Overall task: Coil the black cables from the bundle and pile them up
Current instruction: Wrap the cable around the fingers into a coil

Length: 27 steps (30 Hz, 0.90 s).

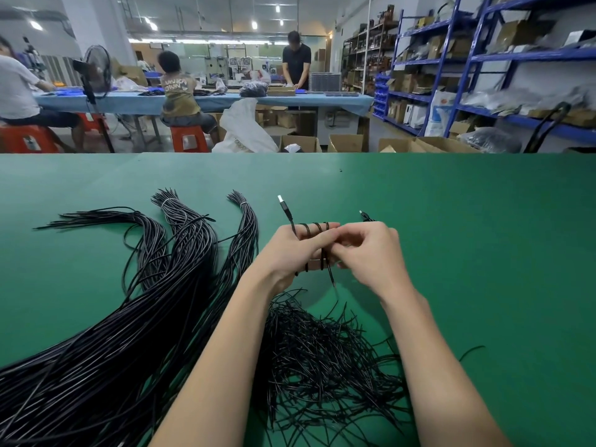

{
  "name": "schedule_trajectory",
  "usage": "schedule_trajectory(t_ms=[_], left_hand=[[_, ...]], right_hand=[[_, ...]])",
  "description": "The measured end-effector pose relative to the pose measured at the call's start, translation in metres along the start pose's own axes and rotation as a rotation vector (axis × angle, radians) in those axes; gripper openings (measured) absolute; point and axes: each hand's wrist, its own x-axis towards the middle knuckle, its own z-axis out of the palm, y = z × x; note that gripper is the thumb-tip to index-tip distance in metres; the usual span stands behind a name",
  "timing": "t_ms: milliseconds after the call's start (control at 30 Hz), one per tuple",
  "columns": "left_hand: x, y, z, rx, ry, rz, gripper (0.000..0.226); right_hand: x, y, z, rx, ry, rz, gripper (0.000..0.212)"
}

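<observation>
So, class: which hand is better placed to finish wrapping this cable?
Probably the right hand: it pinches the cable at the loops already wound around the left hand, which serves as the spool.

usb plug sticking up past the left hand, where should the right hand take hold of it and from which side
Judging from its pose, take the USB plug by its black moulded body just below the metal tip, coming from the right and above. It stands free over the left hand, leaning left, while the cable below it is wound round the fingers. The right hand now pinches the coil.
</observation>
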Motion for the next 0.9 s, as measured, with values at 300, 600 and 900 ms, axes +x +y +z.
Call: schedule_trajectory(t_ms=[300, 600, 900], left_hand=[[-0.005, 0.001, -0.013, -0.038, -0.143, -0.106, 0.028], [-0.013, 0.002, 0.009, 0.156, -0.462, -0.057, 0.029], [-0.013, 0.002, 0.0, 0.189, -0.477, -0.048, 0.027]], right_hand=[[0.01, -0.006, -0.037, -0.038, -0.025, -0.024, 0.01], [0.007, -0.013, -0.013, 0.108, -0.415, -0.003, 0.016], [0.009, -0.007, -0.027, 0.12, -0.347, 0.014, 0.021]])
